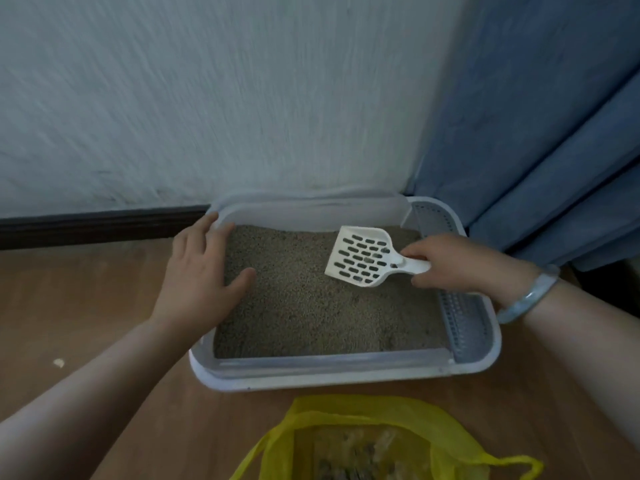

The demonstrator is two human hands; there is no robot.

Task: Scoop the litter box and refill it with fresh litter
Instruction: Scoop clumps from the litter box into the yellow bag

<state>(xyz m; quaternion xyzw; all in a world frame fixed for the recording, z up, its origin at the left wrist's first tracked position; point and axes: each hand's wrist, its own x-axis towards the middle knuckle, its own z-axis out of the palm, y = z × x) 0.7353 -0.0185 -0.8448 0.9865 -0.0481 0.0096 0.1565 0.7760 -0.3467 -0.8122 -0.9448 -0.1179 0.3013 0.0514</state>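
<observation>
White slotted scoop (362, 257) sits in your right hand (450, 261), fingers pinching its handle above the litter (311, 306); your left hand (204, 268) rests flat, fingers spread, on the litter box (346, 375) rim.

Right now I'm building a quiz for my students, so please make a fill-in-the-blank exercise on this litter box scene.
1. The right hand grips the white scoop by its ____.
2. The left hand rests with fingers spread at the ____ side of the litter box.
3. The plastic bag in front of the box is ____.
4. The curtain beside the box is ____.
Missing words: handle; left; yellow; blue.
</observation>
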